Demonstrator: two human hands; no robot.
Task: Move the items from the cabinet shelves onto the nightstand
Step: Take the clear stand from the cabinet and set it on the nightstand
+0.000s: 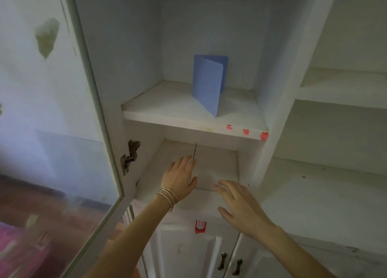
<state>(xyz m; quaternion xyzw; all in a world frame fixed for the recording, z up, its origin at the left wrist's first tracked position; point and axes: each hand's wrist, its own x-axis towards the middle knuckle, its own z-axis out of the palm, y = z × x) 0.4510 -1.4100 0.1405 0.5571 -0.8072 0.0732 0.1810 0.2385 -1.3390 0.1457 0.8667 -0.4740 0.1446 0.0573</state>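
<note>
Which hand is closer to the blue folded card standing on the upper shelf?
Left. The left hand reaches into the lower shelf, below and slightly left of the blue card; the right hand hovers lower, at that shelf's front edge, below and to the card's right.
</note>
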